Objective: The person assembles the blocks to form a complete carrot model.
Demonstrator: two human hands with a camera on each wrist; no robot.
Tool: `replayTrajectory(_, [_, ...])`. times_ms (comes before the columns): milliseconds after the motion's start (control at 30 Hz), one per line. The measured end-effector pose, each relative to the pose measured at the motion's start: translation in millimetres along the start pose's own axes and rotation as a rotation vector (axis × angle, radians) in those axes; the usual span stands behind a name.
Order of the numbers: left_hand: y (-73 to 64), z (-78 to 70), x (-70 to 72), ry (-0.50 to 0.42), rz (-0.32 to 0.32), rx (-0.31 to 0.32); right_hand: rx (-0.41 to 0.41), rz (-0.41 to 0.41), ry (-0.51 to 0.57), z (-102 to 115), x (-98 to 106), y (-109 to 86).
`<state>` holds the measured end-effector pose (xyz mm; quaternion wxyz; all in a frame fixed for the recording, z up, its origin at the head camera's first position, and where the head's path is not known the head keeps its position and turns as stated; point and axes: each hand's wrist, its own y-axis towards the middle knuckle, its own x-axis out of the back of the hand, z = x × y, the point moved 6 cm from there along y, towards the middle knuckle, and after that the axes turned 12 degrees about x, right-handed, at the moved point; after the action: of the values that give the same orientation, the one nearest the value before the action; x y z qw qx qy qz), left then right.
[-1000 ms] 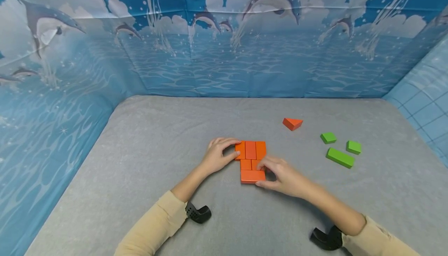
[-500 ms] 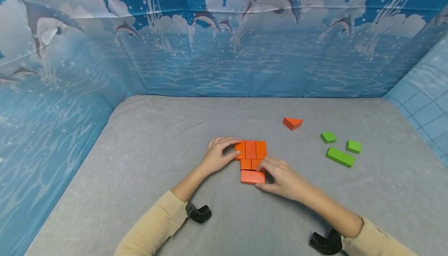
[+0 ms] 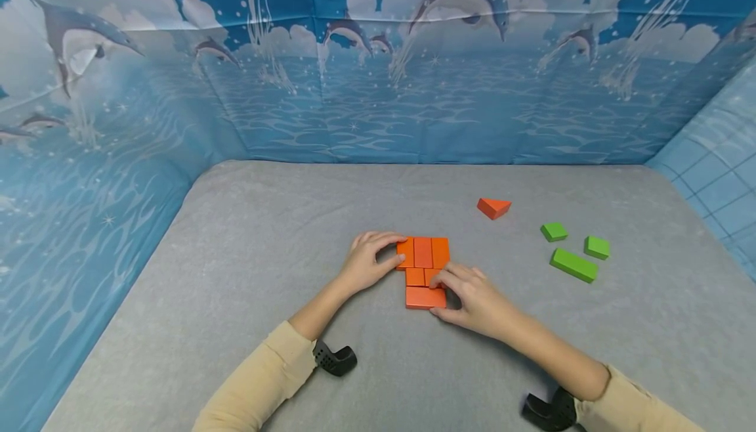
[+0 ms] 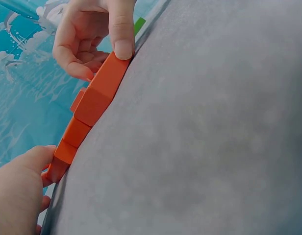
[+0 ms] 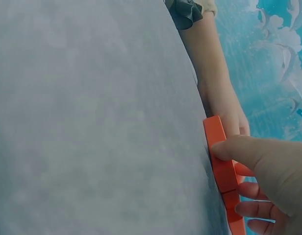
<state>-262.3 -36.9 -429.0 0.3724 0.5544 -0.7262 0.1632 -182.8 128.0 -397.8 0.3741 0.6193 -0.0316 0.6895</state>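
Note:
Flat orange blocks lie together on the grey cloth (image 3: 283, 222). Three upright rectangles form the far row, two small blocks (image 3: 415, 277) sit below them, and a wide rectangular block (image 3: 420, 298) lies nearest the person. My left hand (image 3: 363, 264) pinches the far row's left block (image 3: 407, 251) at its far and near edges. At the wide block's right end, my right hand (image 3: 475, 297) holds it between the thumb on the near side and fingers at the far edge. In the right wrist view, the thumb presses that wide block's (image 5: 222, 171) near face.
An orange triangular block (image 3: 493, 208) lies beyond the group to the right. Farther right are two small green blocks (image 3: 554, 232) and a longer green block (image 3: 573, 265). A dolphin-print curtain (image 3: 378, 104) stands behind the cloth.
The wide block was slightly tilted half a second ago and now lies flat against the small blocks, shifted a touch left. My right hand moved slightly left with it; my left hand stayed put.

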Motion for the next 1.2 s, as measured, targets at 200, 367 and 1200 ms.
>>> replayTrajectory(200, [0.4, -0.4, 1.3, -0.001, 0.002, 0.001, -0.024, -0.003, -0.001, 0.4, 0.4, 1.8])
replayTrajectory(367, [0.7, -0.5, 1.8, -0.005, 0.004, 0.001, -0.043, -0.003, -0.008, 0.1, -0.4, 2.2])
replayTrajectory(1200, [0.8, -1.4, 4.1, -0.016, 0.014, -0.009, -0.207, -0.152, 0.068, -69.2, 48.3, 19.8])
